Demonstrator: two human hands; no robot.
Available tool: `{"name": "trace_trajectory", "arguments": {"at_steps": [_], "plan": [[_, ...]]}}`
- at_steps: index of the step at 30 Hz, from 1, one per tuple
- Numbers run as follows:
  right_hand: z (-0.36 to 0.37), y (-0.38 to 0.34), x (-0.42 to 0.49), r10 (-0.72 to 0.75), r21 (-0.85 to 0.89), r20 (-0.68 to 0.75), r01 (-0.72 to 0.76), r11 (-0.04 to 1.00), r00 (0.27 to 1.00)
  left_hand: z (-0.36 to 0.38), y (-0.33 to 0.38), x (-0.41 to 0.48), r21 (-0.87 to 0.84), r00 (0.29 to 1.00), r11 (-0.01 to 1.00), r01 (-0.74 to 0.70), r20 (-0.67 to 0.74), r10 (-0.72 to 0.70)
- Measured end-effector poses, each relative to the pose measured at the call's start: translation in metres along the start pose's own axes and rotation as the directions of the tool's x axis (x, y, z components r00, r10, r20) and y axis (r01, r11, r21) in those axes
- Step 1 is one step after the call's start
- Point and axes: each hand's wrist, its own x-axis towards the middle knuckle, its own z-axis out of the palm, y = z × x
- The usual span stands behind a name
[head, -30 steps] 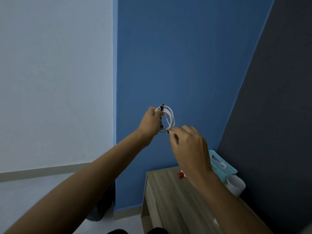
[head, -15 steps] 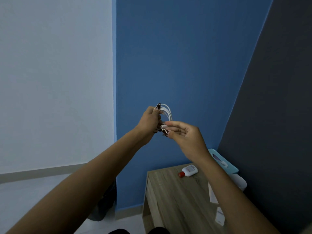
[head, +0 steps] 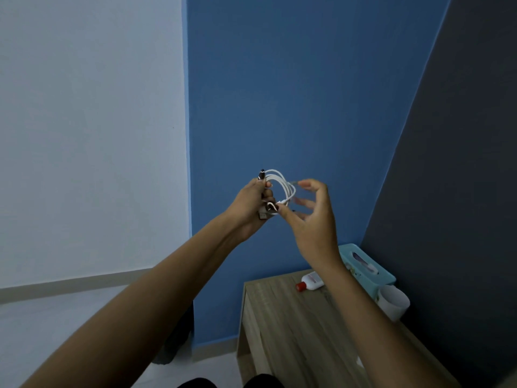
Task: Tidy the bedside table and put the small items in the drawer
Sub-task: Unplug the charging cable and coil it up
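The step in hand appears to be bundling the white cable (head: 286, 188) so it can go away as one of the small items. It is held in the air at the centre of the frame, in front of the blue wall and well above the bedside table (head: 291, 334) at the lower right. The left hand (head: 249, 205) grips the coil, fingers curled round its left side with the loops arching out to the right, and a grey plug end juts out below the palm. The right hand (head: 316, 222) sits just beside the coil with its fingers spread and loosely bent; its thumb touches the bottom of the loops, and a blurred end of the cable lies by its forefinger, though whether that end is pinched cannot be told. On the table top lie a white bottle with a red cap (head: 311, 282), a teal tissue box (head: 373, 273) against the wall and a white cup (head: 393, 302) just in front of the box. No drawer shows in the frame. The next move probably calls for securing the loose end so the coil does not spring apart, then lowering it towards the table and freeing one hand to find and pull open the drawer, with the bottle likely to follow
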Motion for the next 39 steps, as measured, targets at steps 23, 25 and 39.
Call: {"name": "trace_trajectory", "arguments": {"at_steps": [23,25,39], "plan": [[-0.011,0.012,0.01,0.492,0.24,0.224,-0.537,0.809,0.841,0.024,-0.021,-0.013,0.591,0.955,0.767,-0.247,0.016,0.296],[-0.012,0.011,0.01,0.449,0.295,0.239,-0.505,0.811,0.861,0.025,-0.018,-0.014,0.565,0.96,0.795,-0.219,-0.023,0.281],[-0.02,-0.002,0.0,-0.106,-0.37,-0.075,0.071,0.926,0.992,0.037,-0.008,-0.016,0.184,0.999,0.982,0.033,-0.029,-0.028]]}}
